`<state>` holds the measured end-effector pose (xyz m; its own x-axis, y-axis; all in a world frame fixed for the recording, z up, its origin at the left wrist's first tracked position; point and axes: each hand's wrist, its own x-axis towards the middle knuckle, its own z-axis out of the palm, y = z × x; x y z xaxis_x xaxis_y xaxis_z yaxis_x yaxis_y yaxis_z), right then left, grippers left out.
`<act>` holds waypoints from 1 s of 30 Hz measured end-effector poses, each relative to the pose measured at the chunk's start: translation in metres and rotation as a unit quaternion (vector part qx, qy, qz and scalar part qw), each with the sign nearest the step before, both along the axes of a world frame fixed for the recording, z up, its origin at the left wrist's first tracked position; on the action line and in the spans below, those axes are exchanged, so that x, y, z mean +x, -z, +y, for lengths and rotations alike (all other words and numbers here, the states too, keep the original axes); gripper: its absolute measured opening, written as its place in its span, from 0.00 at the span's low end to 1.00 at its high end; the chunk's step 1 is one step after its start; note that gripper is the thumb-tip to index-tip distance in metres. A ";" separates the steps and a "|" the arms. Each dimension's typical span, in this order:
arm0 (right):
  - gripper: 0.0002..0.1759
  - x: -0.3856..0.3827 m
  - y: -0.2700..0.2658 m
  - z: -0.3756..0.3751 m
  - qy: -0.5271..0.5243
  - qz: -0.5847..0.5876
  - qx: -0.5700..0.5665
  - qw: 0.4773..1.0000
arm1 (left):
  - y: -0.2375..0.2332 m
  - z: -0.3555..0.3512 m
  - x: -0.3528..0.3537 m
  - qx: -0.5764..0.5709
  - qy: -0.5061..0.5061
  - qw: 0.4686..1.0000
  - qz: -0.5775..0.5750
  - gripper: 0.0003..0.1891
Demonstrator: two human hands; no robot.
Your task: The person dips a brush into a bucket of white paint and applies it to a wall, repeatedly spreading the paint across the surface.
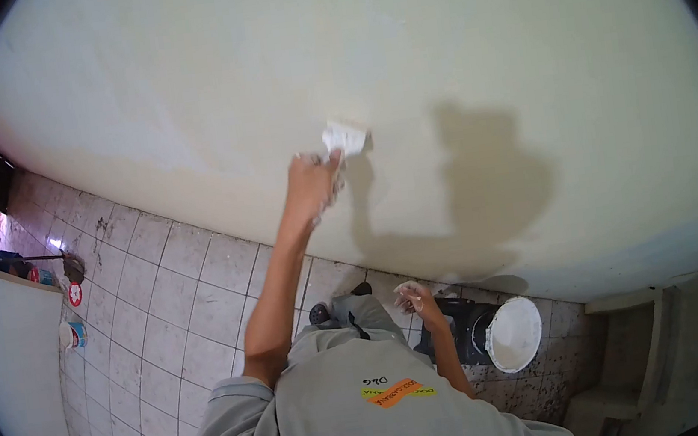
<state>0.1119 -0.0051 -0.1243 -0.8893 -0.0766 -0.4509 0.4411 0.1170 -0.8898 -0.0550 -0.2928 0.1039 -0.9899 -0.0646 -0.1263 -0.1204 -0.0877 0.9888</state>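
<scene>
My left hand [311, 186] is raised to the cream wall [434, 53] and grips a broad white putty knife [344, 138], whose blade lies flat against the plaster. My right hand [418, 298] hangs low near my knee and is closed on a small white-smeared tool, partly hidden by the fingers. Just right of that hand a black bucket [463, 330] stands on the floor, with a white lid or pan [513, 334] leaning at its side. My grey shirt [346, 416] fills the bottom of the view.
A white-tiled floor [178, 306] runs along the wall's foot, dirtier at the right. A small can [75, 334] and a red-and-white object [74, 293] lie at the left beside a white panel [4, 361]. A concrete step [638, 340] sits at the lower right.
</scene>
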 end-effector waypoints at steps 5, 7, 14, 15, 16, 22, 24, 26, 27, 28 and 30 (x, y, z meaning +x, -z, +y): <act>0.14 0.000 -0.005 -0.004 0.013 0.004 -0.023 1.000 | -0.122 -0.022 0.010 0.011 -0.012 0.985 0.173 0.16; 0.14 0.001 -0.004 -0.005 0.005 0.003 -0.019 1.000 | -0.158 -0.026 0.008 0.013 -0.019 0.969 0.248 0.17; 0.14 0.008 -0.009 -0.006 0.017 -0.032 -0.009 0.999 | -0.107 -0.021 -0.025 0.023 -0.050 0.983 0.174 0.17; 0.13 0.010 -0.010 -0.006 0.027 -0.044 -0.006 0.999 | -0.074 -0.016 -0.021 0.073 -0.051 0.986 0.141 0.17; 0.13 0.013 -0.009 -0.006 0.039 -0.058 -0.003 0.998 | -0.034 -0.010 -0.019 0.075 -0.071 0.988 0.116 0.18; 0.13 0.015 0.004 0.003 0.008 -0.041 -0.018 0.999 | 0.180 -0.006 0.012 0.063 -0.034 0.990 -0.119 0.18; 0.13 0.007 0.003 0.003 0.005 -0.039 -0.011 0.999 | 0.219 -0.012 0.003 0.077 -0.041 0.983 -0.159 0.17; 0.13 0.005 0.003 0.002 0.005 -0.036 -0.012 0.999 | 0.216 -0.018 -0.003 0.066 -0.049 0.980 -0.180 0.16; 0.13 0.002 0.003 0.002 0.007 -0.031 -0.015 0.999 | 0.212 -0.022 -0.012 0.070 -0.043 0.985 -0.153 0.16; 0.13 0.000 0.001 0.002 0.010 -0.028 -0.019 0.999 | 0.184 -0.027 -0.017 0.075 -0.036 0.988 -0.128 0.16; 0.13 -0.004 -0.007 0.002 0.007 -0.015 -0.012 1.000 | 0.124 -0.037 -0.020 0.043 -0.016 0.995 -0.085 0.15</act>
<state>0.1081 -0.0035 -0.1177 -0.8761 -0.0763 -0.4761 0.4696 0.0889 -0.8784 -0.0751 -0.3302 -0.0203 -0.9512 -0.0778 -0.2987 -0.2816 -0.1775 0.9430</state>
